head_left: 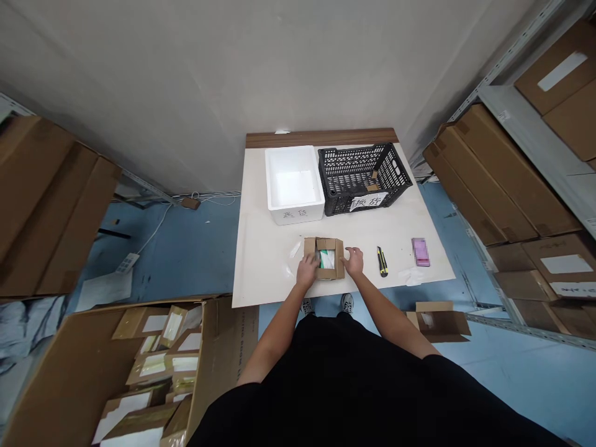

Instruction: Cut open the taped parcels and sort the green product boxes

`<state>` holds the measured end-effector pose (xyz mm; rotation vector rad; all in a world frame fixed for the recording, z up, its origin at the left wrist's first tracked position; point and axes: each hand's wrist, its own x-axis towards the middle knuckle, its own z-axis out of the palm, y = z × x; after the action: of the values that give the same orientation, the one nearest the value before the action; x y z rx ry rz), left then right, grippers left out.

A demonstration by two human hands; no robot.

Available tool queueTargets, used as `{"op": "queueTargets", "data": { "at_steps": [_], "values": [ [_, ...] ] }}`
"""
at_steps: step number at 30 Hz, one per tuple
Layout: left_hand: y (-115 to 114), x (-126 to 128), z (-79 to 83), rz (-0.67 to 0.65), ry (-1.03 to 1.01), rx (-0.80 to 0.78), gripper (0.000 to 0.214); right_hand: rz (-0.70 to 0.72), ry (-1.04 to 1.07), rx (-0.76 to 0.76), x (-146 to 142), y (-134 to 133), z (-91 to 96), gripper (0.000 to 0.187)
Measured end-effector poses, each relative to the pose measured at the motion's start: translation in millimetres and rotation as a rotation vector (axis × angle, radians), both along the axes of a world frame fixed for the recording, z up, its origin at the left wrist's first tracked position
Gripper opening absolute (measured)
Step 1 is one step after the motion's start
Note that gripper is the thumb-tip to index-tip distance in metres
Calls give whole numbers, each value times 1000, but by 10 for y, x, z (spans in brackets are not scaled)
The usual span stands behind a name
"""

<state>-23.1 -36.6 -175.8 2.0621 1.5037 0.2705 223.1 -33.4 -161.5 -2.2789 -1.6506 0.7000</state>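
Note:
A small cardboard box (339, 268) stands with its flaps spread near the front edge of the table. Inside it lies a green and white item (327, 259), whose kind I cannot make out. My left hand (307, 271) is at the box's left side, its fingertips over the opening and blurred. On the other side, my right hand (354, 261) grips the right edge of the box with thumb and fingers. To the right of that hand lies a black and yellow utility knife (382, 262).
Behind the box stand a white foam bin (298, 215) and a black plastic crate (363, 198). A pink pack (421, 252) lies at the table's right. A big carton (60, 372) of parcels is at lower left, and an opened box (440, 323) is on the floor.

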Motion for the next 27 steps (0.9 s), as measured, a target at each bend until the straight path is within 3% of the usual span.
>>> {"op": "queueTargets", "data": {
  "at_steps": [3,7,10,13,17,20,24,27],
  "values": [
    [-61,102,37,-121,36,-63,28,259,-82,26,-127,12,74,36],
    [-70,27,88,-70,-101,-134,35,611,-71,-47,-338,117,157,39],
    [-86,-132,126,-95,-214,-181,30,747,-120,-106,-446,235,225,38],
    [-149,-245,147,-154,-286,-220,29,716,-184,-158,-497,362,299,40],
    [-253,-254,132,-117,-331,-267,43,685,-199,-263,-516,462,345,38],
    [-315,-216,80,-132,-300,-251,31,730,-192,-302,-523,437,320,38],
    [-386,-150,-21,-165,-256,-188,32,732,-147,-143,-537,370,240,52],
    [-433,-83,-76,-153,-244,-153,30,655,-136,-69,-546,447,197,68]
  ]
}}
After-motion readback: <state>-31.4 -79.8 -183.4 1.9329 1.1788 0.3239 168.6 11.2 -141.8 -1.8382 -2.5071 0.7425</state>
